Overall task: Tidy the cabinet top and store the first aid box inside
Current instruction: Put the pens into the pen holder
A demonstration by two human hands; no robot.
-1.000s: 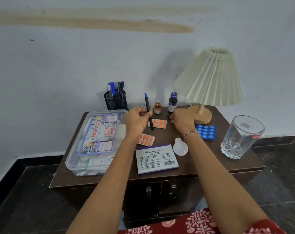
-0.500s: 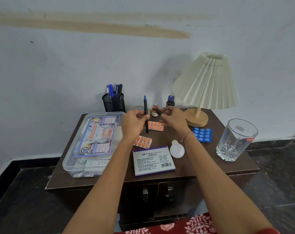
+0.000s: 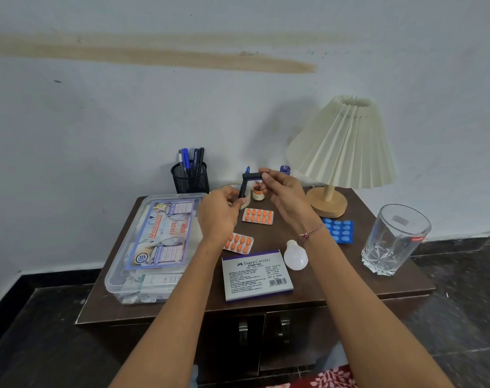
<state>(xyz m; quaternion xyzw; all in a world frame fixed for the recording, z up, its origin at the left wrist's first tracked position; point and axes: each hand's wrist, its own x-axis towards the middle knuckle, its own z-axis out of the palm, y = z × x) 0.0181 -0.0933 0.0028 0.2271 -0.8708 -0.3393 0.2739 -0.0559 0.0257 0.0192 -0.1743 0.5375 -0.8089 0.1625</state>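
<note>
Dark wooden cabinet top against a pale wall crossed by a tan streak. The clear, lidded first aid box, labelled "Medigold FIRST AID BOX", lies on the left part of the top, just left of the left hand, and neither hand holds it. A flat box near the front edge reads "FABER-CASTELL STAMP PAD". The red sticker on the glass is too blurred to read. The left hand grips a dark pen upright. The right hand pinches the cap, held crosswise at the pen's blue tip. One second earlier the right hand lay low on the top beside the small bottles; it has since risen with the cap. The first aid box is unmoved.
</note>
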